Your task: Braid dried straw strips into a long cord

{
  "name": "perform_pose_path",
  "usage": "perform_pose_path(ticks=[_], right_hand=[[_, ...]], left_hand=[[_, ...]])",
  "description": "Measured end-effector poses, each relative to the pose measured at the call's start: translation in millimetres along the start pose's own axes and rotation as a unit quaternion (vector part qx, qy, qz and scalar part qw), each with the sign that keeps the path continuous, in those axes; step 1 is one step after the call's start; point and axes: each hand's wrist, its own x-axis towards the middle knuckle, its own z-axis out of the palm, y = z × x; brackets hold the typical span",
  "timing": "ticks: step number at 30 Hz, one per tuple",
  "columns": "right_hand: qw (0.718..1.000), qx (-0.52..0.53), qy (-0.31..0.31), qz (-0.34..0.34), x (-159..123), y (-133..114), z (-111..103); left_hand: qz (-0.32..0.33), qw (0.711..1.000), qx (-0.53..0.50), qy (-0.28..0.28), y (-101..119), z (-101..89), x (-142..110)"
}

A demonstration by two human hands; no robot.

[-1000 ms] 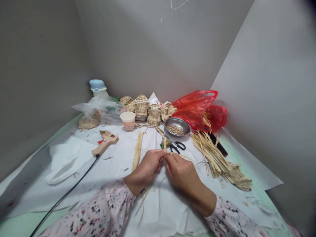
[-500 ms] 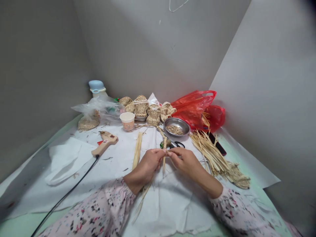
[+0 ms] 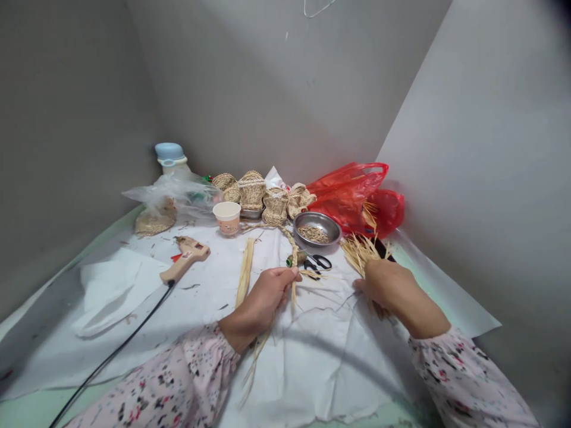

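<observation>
My left hand (image 3: 267, 297) pinches the working end of a straw braid (image 3: 291, 242), with loose strands fanning out past the thumb and hanging below the wrist. The braid runs back toward the woven pieces. Over at the right, my right hand (image 3: 384, 284) lies on a bundle of dry straw strips (image 3: 357, 252); its fingertips are mostly hidden, so their grip is unclear. Black-handled scissors (image 3: 320, 263) and a small spool of twine (image 3: 298, 259) lie just beyond my left hand. A flat straw strip (image 3: 245, 270) rests to its left.
Behind stand several woven straw pieces (image 3: 252, 191), a paper cup (image 3: 227, 220), a metal bowl (image 3: 317, 223) with small bits and a red plastic bag (image 3: 343, 193). A corded glue gun (image 3: 187, 258) lies left, near a clear plastic bag (image 3: 178, 190) and a blue-lidded bottle (image 3: 171, 156).
My right hand has left the braid end and moved right onto the straw bundle. My left hand stays in place, still pinching the braid.
</observation>
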Motion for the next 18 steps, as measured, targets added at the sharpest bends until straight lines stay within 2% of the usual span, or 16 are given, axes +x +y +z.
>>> perform_pose_path(ticks=[3,6,9,13,18], right_hand=[[0.997,-0.042,-0.059,0.005,6,3,4],[0.996,-0.041,-0.081,-0.012,11,4,5],[0.997,-0.023,-0.065,-0.020,12,6,-3],[1.000,-0.015,-0.026,0.002,10,11,-12],[0.998,-0.046,-0.049,0.019,15,12,1]], left_hand=[[-0.002,1.000,-0.005,-0.009,-1,-0.7,0],[0.002,1.000,-0.004,-0.011,-2,-1.3,1],[0.002,1.000,-0.006,-0.008,-4,-1.9,2],[0.003,1.000,-0.005,-0.015,-7,-3.3,3],[0.005,1.000,0.002,-0.014,-7,-3.9,4]])
